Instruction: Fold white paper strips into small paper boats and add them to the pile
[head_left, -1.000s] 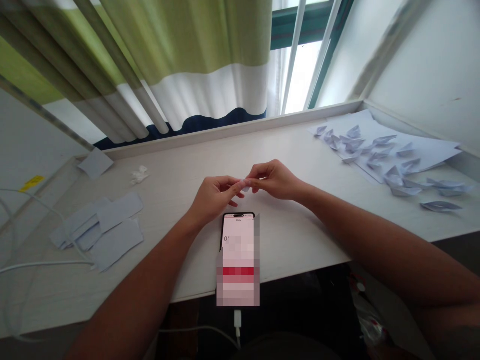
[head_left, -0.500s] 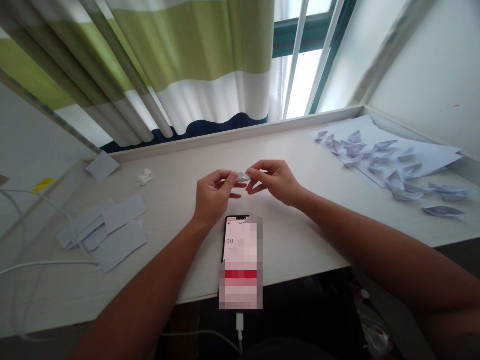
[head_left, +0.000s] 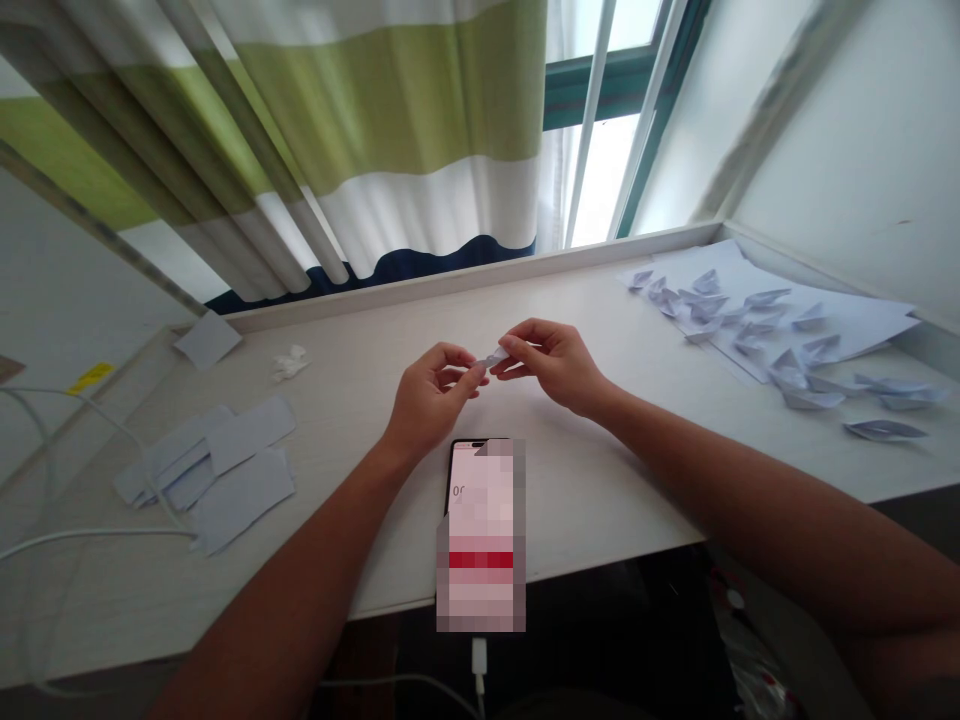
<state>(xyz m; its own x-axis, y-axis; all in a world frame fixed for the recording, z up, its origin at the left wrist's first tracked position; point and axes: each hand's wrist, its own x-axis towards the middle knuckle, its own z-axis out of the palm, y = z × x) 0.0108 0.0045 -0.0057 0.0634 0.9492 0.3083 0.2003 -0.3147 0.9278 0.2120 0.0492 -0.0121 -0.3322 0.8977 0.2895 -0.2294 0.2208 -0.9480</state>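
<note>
a small white folded paper piece (head_left: pixel 493 358) could be tearing or crumpling if the bare left hand (head_left: pixel 435 395) and bare right hand (head_left: pixel 559 362) are tugging too hard; a weak pinch could be dropping it on the off-white flat desk (head_left: pixel 345 390). paper is sitting between both sets of fingertips, left thumb and fingers pinching one end, right ones pinching the other, exact contact partly hidden.
</note>
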